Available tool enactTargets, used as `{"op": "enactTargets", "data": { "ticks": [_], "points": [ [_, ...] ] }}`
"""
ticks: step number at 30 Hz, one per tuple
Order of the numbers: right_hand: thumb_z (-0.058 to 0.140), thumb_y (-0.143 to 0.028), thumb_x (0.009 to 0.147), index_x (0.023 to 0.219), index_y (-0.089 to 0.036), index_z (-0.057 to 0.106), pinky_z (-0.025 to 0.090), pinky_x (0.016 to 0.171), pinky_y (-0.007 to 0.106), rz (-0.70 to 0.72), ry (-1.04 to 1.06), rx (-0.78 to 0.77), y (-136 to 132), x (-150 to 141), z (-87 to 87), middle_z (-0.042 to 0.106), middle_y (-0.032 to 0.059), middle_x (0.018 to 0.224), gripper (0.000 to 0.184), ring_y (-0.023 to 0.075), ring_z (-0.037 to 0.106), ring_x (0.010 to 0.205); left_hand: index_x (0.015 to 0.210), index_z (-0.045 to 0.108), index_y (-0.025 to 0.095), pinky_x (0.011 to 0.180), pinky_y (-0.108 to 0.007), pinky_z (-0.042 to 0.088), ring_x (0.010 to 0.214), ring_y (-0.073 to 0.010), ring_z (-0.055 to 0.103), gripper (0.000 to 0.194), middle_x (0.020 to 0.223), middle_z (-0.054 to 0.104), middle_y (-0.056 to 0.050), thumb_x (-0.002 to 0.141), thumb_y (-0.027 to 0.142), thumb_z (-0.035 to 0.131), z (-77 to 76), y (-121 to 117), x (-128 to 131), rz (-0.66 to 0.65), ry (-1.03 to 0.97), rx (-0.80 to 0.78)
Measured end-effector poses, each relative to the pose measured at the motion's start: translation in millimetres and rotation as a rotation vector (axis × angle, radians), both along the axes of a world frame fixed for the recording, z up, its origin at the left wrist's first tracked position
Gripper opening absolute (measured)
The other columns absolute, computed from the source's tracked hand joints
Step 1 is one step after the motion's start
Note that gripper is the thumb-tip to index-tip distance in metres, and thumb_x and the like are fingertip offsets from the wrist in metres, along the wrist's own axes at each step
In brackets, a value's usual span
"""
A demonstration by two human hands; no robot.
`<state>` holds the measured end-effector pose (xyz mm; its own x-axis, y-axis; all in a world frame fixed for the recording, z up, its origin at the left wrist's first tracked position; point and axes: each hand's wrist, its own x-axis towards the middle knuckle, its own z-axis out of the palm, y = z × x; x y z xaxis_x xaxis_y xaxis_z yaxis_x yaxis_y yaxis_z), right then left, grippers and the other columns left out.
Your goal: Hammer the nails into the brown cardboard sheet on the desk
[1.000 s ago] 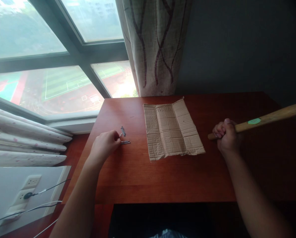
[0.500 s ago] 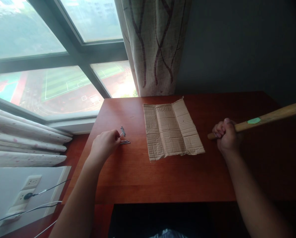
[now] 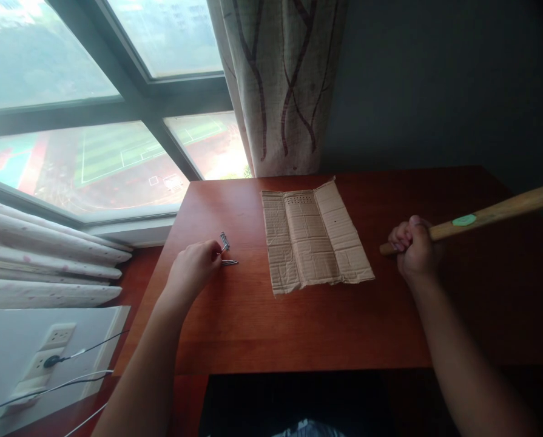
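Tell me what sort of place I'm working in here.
Probably a room in a home, on an upper floor: a wooden table stands by a large window looking down on a sports field, with a branch-patterned curtain beside it.

Daylight enters through the window (image 3: pixel 171 45) at upper left, its panes bright and hazy, the view outside overexposed beside the patterned curtain (image 3: pixel 284 103). A pale sheen marks the left part of the wooden tabletop (image 3: pixel 225 328); its right side and the wall (image 3: pixel 412 79) lie in deep shade. Wide-angle distortion slants the window frame; the steel nails (image 3: pixel 230 262) lack fine detail.
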<state>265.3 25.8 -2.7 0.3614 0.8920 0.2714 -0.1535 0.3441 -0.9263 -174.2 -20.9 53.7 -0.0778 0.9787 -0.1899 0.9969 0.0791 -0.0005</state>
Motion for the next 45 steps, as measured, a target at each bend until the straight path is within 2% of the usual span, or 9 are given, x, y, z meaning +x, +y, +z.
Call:
{"op": "enactTargets", "data": {
  "ticks": [12, 17, 21, 25, 27, 31, 35, 41, 45],
  "points": [
    [0.069, -0.043, 0.090, 0.053, -0.022, 0.037, 0.027, 0.035, 0.022, 0.005, -0.004, 0.005, 0.3, 0.1, -0.6, 0.031, -0.0069, 0.045, 0.054, 0.0078, 0.028, 0.038, 0.091, 0.069, 0.024, 0.063, -0.032, 0.036, 0.088, -0.0275, 0.071, 0.020, 0.098, 0.077, -0.008, 0.094, 0.031, 0.050, -2.9, -7.3, -4.8, -0.077, -0.031, 0.015],
    [0.070, -0.042, 0.089, 0.053, -0.023, 0.038, 0.026, 0.035, 0.023, 0.001, 0.000, 0.010, 0.1, 0.0, 0.2, 0.032, -0.0070, 0.044, 0.052, 0.0080, 0.027, 0.038, 0.092, 0.069, 0.025, 0.065, -0.032, 0.041, 0.085, -0.0243, 0.069, 0.024, 0.105, 0.073, -0.006, 0.096, 0.032, 0.047, -2.9, -11.1, -7.6, -0.103, -0.080, -0.004],
    [0.069, -0.042, 0.090, 0.053, -0.023, 0.038, 0.026, 0.034, 0.023, 0.006, -0.008, 0.008, 0.0, 0.4, 0.4, 0.032, -0.0070, 0.045, 0.052, 0.0078, 0.028, 0.038, 0.113, 0.068, 0.023, 0.086, -0.034, 0.051, 0.104, -0.0257, 0.068, 0.031, 0.119, 0.068, -0.008, 0.090, 0.022, 0.047, 0.2, -16.6, -17.4, -0.203, -0.177, -0.047],
    [0.071, -0.044, 0.088, 0.053, -0.023, 0.038, 0.027, 0.034, 0.023, -0.006, 0.001, -0.001, -0.3, -0.2, 1.2, 0.032, -0.0073, 0.045, 0.052, 0.0076, 0.028, 0.038, 0.144, 0.054, 0.025, 0.112, -0.039, 0.044, 0.129, -0.0282, 0.057, 0.072, 0.143, 0.055, -0.010, 0.073, 0.011, 0.055, 1.6, -26.8, -32.4, -0.341, -0.280, -0.140],
    [0.071, -0.043, 0.088, 0.054, -0.023, 0.037, 0.027, 0.034, 0.023, -0.007, 0.005, -0.002, -0.7, -0.7, 1.9, 0.032, -0.0073, 0.045, 0.052, 0.0073, 0.028, 0.038, 0.147, 0.051, 0.028, 0.114, -0.041, 0.043, 0.132, -0.0296, 0.055, 0.076, 0.148, 0.051, -0.010, 0.074, 0.013, 0.060, 1.3, -30.9, -35.4, -0.345, -0.293, -0.157],
    [0.070, -0.042, 0.088, 0.053, -0.022, 0.038, 0.027, 0.035, 0.022, -0.007, 0.004, 0.005, -1.1, -1.1, 2.3, 0.033, -0.0071, 0.045, 0.052, 0.0070, 0.029, 0.038, 0.136, 0.060, 0.025, 0.107, -0.041, 0.048, 0.119, -0.0286, 0.062, 0.049, 0.133, 0.060, -0.011, 0.086, 0.025, 0.060, -0.2, -30.3, -30.1, -0.365, -0.290, -0.116],
    [0.070, -0.039, 0.088, 0.052, -0.022, 0.038, 0.027, 0.036, 0.023, -0.007, 0.013, 0.013, -0.7, -0.9, 1.4, 0.033, -0.0069, 0.044, 0.051, 0.0074, 0.028, 0.038, 0.111, 0.068, 0.020, 0.091, -0.040, 0.051, 0.101, -0.0285, 0.067, 0.025, 0.111, 0.068, -0.011, 0.093, 0.021, 0.050, -0.2, -24.4, -18.5, -0.378, -0.162, -0.085],
    [0.071, -0.042, 0.089, 0.053, -0.022, 0.038, 0.028, 0.034, 0.022, -0.005, 0.024, 0.002, -0.4, -0.5, 0.7, 0.032, -0.0070, 0.045, 0.052, 0.0075, 0.028, 0.039, 0.100, 0.069, 0.022, 0.070, -0.031, 0.046, 0.089, -0.0246, 0.068, 0.029, 0.102, 0.069, -0.009, 0.104, 0.032, 0.042, -2.5, -24.9, 2.7, -0.266, -0.050, -0.012],
    [0.070, -0.042, 0.090, 0.053, -0.022, 0.039, 0.028, 0.034, 0.022, -0.002, 0.027, -0.002, -0.6, 0.1, 0.5, 0.032, -0.0070, 0.045, 0.052, 0.0076, 0.029, 0.039, 0.103, 0.069, 0.021, 0.069, -0.030, 0.044, 0.092, -0.0248, 0.070, 0.027, 0.107, 0.071, -0.010, 0.104, 0.030, 0.043, -6.2, -23.2, 20.1, -0.173, -0.028, 0.000]
  ]
}}
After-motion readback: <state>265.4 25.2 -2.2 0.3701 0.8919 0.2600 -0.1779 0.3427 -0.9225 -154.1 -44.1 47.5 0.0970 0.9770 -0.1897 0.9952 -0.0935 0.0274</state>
